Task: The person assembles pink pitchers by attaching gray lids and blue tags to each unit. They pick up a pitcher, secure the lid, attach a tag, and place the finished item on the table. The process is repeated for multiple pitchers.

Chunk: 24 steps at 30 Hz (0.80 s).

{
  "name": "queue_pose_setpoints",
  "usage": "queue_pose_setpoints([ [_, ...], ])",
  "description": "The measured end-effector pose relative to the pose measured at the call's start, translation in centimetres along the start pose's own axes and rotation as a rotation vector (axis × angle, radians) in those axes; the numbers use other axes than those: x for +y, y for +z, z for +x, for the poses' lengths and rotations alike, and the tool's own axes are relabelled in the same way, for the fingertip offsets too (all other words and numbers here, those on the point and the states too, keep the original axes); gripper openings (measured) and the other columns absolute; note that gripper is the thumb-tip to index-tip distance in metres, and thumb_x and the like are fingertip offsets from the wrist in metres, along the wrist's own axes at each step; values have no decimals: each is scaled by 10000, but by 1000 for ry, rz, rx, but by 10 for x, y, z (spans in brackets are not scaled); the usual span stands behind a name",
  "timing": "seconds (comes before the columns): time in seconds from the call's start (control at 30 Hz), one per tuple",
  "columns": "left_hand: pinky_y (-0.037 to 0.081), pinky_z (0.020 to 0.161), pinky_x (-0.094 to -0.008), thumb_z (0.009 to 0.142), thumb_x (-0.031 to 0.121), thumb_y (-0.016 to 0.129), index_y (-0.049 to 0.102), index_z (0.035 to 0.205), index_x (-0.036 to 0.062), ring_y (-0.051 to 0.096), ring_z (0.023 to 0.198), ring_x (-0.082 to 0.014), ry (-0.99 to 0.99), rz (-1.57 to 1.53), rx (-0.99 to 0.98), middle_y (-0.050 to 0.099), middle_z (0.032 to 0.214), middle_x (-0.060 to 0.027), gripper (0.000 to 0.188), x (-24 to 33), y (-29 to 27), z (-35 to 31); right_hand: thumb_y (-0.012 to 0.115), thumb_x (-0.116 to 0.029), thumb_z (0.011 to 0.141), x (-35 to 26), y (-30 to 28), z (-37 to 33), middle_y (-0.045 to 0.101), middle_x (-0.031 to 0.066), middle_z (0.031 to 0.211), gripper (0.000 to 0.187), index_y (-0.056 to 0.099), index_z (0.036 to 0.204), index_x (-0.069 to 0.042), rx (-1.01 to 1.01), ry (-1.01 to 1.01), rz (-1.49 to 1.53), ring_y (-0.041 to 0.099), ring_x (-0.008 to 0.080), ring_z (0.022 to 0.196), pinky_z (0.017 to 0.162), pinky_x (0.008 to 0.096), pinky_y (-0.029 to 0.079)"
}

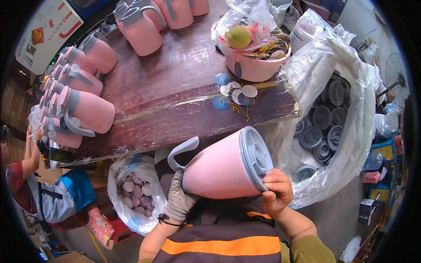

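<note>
A large pink jug [217, 168] with a grey handle lies tilted in front of my body, its lid end toward the right. A grey round lid [258, 153] sits on its mouth. My left hand [179, 201], in a pale glove, grips the jug at its grey base, below the handle; some of its fingers are hidden behind the jug. With bare fingers bent, my right hand [277, 190] pinches the lid's lower edge. On the table edge beyond the jug lie several round blue and white tags [237, 94] with yellow strings.
Pink jugs [90, 109] line the table's [162, 83] left and far sides. A pink tub [256, 65] holds tags, a plastic bag and a yellow-green fruit [238, 37]. Right stands a clear bag [359, 144] of grey lids; left, a white bag [116, 184] of pinkish discs. Another person [61, 197] works far left.
</note>
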<state>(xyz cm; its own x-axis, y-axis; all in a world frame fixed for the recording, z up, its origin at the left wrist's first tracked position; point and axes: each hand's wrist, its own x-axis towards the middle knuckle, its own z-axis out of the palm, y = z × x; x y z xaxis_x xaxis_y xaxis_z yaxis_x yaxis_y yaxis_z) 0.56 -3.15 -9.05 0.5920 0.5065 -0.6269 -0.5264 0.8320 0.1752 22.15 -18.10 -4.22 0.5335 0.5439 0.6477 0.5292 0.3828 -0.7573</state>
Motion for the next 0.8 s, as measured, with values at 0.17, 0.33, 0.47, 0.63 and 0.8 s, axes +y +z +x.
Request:
queue_pose_setpoints([
  [0.17,359,1068,-465,906,455,567,408,1374,90,455,1244,-268,390,243,-25,473,1360,-98,614,-7,1,-4,688,-182,868,9,8,-8,614,126,993,203,591,948,-22,80,299,123,592,218,892,823,313,467],
  [0.33,290,1108,-462,825,626,574,315,1427,95,382,1295,-284,532,458,-62,388,1420,-97,843,16,8,-12,699,-240,867,17,15,-4,591,128,1050,253,595,961,-29,30,337,394,575,197,957,852,300,452],
  [0.47,320,1082,-413,828,536,633,361,1397,51,405,1272,-244,528,488,-162,407,1400,-103,796,33,9,-18,403,-650,902,35,3,45,357,156,1447,814,354,1422,-26,-161,482,344,312,257,1360,1120,369,190],
  [0.63,287,1104,-401,816,504,665,369,1393,51,407,1276,-237,716,649,-106,426,1381,-89,791,7,21,-13,357,-708,884,33,31,64,283,107,1499,930,118,1509,-61,-309,802,666,291,220,1369,1132,356,194],
  [0.8,327,1103,-424,852,402,666,343,1402,59,434,1265,-259,457,355,-79,448,1376,-99,724,10,25,-15,473,-581,899,54,20,48,305,142,1492,828,244,1469,-26,-376,675,520,318,254,1366,1116,373,236],
])
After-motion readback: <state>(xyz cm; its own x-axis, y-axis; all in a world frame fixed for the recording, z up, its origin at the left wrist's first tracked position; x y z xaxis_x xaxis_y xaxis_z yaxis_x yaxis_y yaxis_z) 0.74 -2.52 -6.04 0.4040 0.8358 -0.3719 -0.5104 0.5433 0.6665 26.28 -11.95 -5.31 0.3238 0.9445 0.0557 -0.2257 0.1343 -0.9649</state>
